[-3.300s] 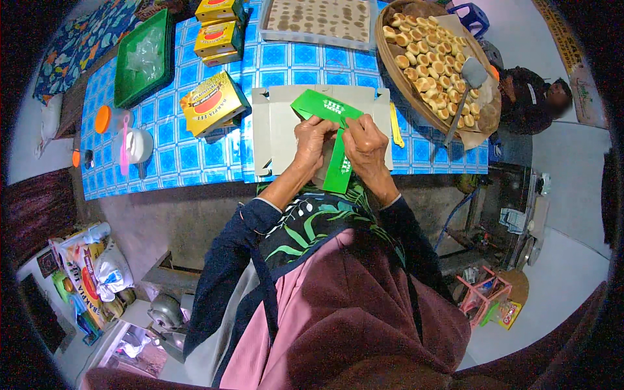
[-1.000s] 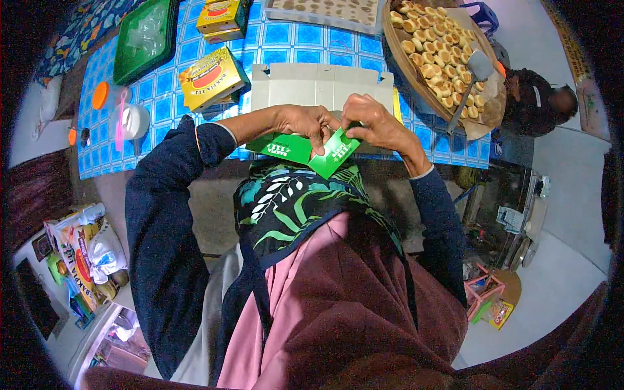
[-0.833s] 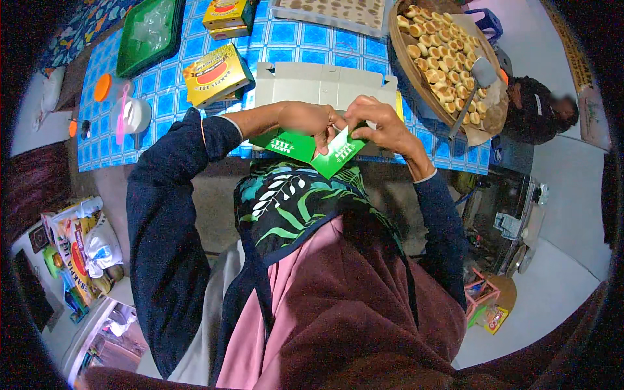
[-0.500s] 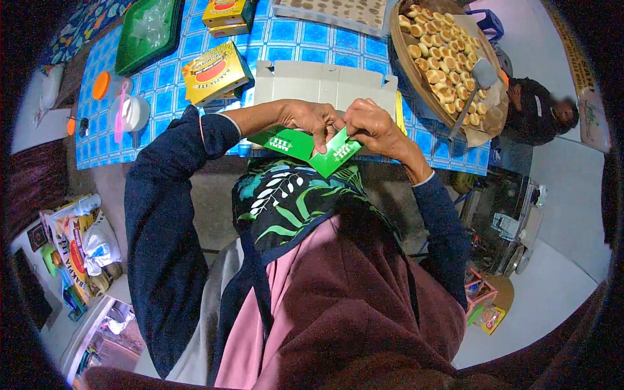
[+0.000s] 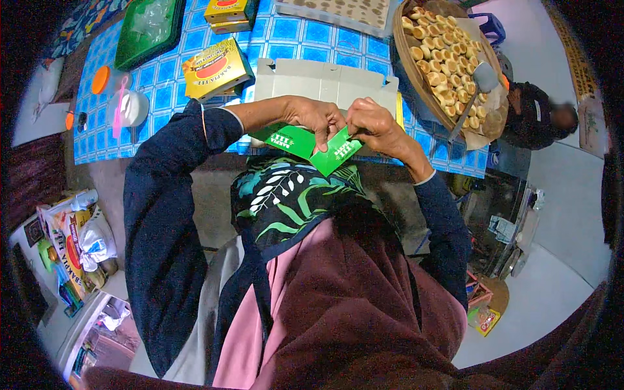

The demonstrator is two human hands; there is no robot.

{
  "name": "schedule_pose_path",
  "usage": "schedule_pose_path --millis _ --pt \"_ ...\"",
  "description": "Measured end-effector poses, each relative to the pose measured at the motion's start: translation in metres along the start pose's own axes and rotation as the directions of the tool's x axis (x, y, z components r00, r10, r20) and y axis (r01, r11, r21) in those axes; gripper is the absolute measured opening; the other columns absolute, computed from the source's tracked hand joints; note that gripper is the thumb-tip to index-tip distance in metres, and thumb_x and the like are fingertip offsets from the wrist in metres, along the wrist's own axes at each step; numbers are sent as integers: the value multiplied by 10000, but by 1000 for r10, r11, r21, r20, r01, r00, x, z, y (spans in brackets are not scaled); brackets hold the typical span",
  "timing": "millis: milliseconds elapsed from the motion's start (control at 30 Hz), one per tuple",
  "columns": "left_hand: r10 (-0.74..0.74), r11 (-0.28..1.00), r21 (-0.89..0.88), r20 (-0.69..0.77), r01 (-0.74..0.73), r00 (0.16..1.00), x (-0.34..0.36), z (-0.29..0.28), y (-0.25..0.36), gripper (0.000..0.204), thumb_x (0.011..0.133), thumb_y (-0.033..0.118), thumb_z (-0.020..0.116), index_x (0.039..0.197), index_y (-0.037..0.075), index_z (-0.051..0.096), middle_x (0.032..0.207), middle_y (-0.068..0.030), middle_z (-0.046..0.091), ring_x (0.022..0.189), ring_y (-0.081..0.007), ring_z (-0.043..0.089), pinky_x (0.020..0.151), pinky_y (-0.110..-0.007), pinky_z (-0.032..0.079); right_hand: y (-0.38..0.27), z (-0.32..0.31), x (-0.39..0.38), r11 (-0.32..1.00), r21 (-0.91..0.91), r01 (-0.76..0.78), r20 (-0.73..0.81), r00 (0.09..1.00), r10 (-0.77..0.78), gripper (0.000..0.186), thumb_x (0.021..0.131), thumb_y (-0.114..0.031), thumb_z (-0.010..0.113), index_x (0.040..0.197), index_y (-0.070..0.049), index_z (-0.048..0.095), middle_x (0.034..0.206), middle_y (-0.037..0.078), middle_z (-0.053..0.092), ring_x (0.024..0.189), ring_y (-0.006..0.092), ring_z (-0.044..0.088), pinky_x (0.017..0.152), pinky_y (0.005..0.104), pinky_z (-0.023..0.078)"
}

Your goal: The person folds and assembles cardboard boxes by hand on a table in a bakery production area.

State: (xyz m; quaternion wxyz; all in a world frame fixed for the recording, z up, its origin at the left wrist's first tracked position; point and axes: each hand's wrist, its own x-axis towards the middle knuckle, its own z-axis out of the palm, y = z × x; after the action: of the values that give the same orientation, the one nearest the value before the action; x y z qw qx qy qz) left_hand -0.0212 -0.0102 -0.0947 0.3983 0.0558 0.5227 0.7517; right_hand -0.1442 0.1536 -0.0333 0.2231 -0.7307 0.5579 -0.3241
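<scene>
Near the table's front edge, the left hand (image 5: 316, 118) and right hand (image 5: 372, 122) both pinch a flat green printed cardboard carton blank (image 5: 311, 144), bent along a crease. Folding looks midway; next, the flaps likely need tucking over the grey unfolded cardboard sheet (image 5: 323, 81) beyond.

A round tray of small pastries (image 5: 448, 62) sits far right on the blue checked tablecloth (image 5: 162, 78); a yellow box (image 5: 216, 68) lies far left.
</scene>
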Motion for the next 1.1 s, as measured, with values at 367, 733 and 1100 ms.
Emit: schedule_pose_path --millis 367,733,1100 --pt "-23 1000 -4 -17 23 1000 -1 -2 0 323 613 -46 751 909 -23 623 770 -75 667 684 -168 649 634 -312 539 -11 -7 8 950 -260 171 -34 982 -186 206 567 -34 655 758 -106 637 837 64 573 945 289 536 736 407 419" --pt "175 984 87 -655 -156 735 -18 26 27 530 665 -86 676 1170 47 585 779 -36 641 661 -108 596 607 -261 504 -28 26 -15 846 254 -469 -467 707 532 548 704 -149 759 1220 -87 586 1168 152 562 1073 316 520 887 385 436" --pt "135 759 -474 -557 -447 819 44 24 -3 750 896 602 405 1381 34 333 1425 -149 331 1282 -258 345 1064 -380 277 18 56 -28 293 871 -395 -78 478 875 801 724 -177 706 1399 -18 304 1183 121 522 1086 261 522 896 346 450"
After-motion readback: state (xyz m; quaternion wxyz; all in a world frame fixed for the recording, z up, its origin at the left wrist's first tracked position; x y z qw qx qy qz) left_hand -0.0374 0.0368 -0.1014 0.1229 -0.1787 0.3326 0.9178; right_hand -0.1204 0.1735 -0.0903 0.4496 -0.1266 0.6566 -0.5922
